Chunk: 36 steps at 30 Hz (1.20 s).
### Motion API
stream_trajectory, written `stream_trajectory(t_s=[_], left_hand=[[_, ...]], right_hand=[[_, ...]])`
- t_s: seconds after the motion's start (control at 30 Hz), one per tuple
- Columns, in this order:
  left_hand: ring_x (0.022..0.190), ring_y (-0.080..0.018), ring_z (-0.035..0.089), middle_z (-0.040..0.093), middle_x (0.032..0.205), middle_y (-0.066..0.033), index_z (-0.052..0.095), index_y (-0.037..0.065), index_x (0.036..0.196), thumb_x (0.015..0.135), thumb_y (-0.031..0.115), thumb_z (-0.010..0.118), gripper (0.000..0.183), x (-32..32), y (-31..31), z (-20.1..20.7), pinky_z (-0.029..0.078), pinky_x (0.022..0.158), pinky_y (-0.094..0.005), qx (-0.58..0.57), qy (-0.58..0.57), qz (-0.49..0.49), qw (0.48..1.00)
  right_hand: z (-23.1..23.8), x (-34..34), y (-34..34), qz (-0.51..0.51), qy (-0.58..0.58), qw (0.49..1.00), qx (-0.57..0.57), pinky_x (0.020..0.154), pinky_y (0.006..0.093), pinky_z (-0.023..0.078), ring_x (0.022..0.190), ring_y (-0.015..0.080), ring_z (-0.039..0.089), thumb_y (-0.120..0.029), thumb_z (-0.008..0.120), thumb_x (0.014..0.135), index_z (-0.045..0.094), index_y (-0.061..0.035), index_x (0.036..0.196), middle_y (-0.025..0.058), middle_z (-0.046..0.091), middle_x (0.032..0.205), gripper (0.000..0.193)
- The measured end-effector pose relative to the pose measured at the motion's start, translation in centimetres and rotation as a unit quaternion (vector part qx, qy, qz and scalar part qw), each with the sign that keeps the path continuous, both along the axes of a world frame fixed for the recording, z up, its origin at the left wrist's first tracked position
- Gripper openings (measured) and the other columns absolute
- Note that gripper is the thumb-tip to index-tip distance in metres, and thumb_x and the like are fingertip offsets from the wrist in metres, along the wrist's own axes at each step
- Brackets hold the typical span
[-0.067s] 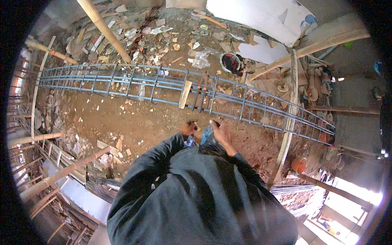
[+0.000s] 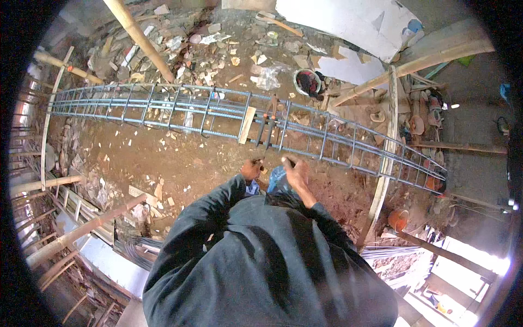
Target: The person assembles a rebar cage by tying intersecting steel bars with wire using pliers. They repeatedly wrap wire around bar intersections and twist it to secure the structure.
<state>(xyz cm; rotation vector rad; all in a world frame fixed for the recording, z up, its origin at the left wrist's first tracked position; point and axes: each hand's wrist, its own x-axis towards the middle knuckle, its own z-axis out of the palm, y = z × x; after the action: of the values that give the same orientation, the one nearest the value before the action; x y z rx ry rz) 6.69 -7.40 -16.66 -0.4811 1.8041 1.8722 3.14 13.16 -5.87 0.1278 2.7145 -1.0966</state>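
Observation:
My left hand (image 2: 251, 170) is in front of my body with its fingers curled together; what they hold, if anything, is too small to make out. Opposite it, a short gap away, my right hand (image 2: 297, 174) is closed with thumb and fingers pressed together. Below its fingers shows a shiny blue thing (image 2: 277, 179), like plastic; whether it is gripped I cannot tell. Ahead of both hands a long cage of steel reinforcing bars (image 2: 226, 110) runs across, tied with square stirrups. Pincers with long dark handles (image 2: 267, 126) lie over it, beside a short wooden slat (image 2: 247, 126).
Wooden crossbars (image 2: 384, 163) lie under the cage near its ends. Bamboo poles (image 2: 139, 41) slant in from several sides. Rubble and scraps cover the far ground, with a bucket of dark stuff (image 2: 308, 83). An orange bucket (image 2: 399, 219) stands at right, loose bars (image 2: 136, 253) at lower left.
My right hand has shifted slightly, its fingertips a little farther from my left hand, and more of the blue thing shows. The cage and pincers stay put.

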Motion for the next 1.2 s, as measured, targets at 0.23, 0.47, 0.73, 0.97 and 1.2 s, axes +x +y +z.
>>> stream_trajectory(t_s=[0.23, 0.47, 0.73, 0.97, 1.2], left_hand=[[0.062, -0.0128, 0.052, 0.059, 0.068, -0.0014, 0.070, 0.005, 0.089, 0.096, 0.031, 0.064, 0.027, -4.0, 5.4, -1.8, 0.041, 0.056, -0.0348, -0.009, -0.033, 0.052, 0.998], [0.065, -0.0133, 0.056, 0.065, 0.071, -0.0025, 0.072, 0.000, 0.092, 0.094, 0.019, 0.064, 0.021, -5.1, 7.7, -1.1, 0.045, 0.061, -0.0343, 0.080, 0.114, 0.262, 0.955], [0.072, -0.0143, 0.064, 0.070, 0.082, -0.0053, 0.069, -0.002, 0.098, 0.097, 0.022, 0.065, 0.024, -4.5, 7.6, 0.3, 0.049, 0.065, -0.0324, 0.017, 0.086, 0.230, 0.969], [0.080, -0.0160, 0.069, 0.073, 0.093, -0.0085, 0.067, -0.002, 0.106, 0.100, 0.024, 0.066, 0.026, -3.9, 6.3, 3.5, 0.056, 0.074, -0.0308, 0.031, 0.035, 0.231, 0.972], [0.076, -0.0189, 0.070, 0.073, 0.091, -0.0128, 0.069, -0.003, 0.106, 0.097, 0.039, 0.066, 0.043, -2.6, 6.8, 6.7, 0.056, 0.072, -0.0356, 0.024, 0.078, 0.227, 0.971]], right_hand=[[2.8, -5.7, 1.4, 0.134, 0.129, 0.975, 0.120, 0.094, 0.0487, 0.049, 0.113, 0.0399, 0.061, -0.020, 0.061, 0.095, 0.060, -0.0061, 0.133, 0.0202, 0.064, 0.124, 0.040], [0.5, -10.0, 0.5, 0.220, 0.124, 0.965, 0.074, 0.100, 0.0477, 0.047, 0.119, 0.0409, 0.057, -0.018, 0.065, 0.094, 0.061, -0.0034, 0.129, 0.0212, 0.061, 0.126, 0.038], [1.4, -12.3, 0.6, 0.195, 0.050, 0.979, 0.026, 0.076, 0.0451, 0.053, 0.085, 0.0360, 0.066, -0.020, 0.077, 0.084, 0.068, -0.0031, 0.094, 0.0144, 0.068, 0.091, 0.021], [2.2, -8.7, 0.1, 0.079, 0.000, 0.994, 0.081, 0.081, 0.0476, 0.053, 0.095, 0.0351, 0.067, -0.034, 0.072, 0.085, 0.067, -0.0062, 0.106, 0.0157, 0.070, 0.102, 0.035], [0.0, -3.8, -1.7, -0.046, 0.155, 0.984, 0.079, 0.076, 0.0372, 0.054, 0.083, 0.0242, 0.070, -0.023, 0.076, 0.087, 0.069, -0.0029, 0.106, 0.0134, 0.071, 0.089, 0.029]])
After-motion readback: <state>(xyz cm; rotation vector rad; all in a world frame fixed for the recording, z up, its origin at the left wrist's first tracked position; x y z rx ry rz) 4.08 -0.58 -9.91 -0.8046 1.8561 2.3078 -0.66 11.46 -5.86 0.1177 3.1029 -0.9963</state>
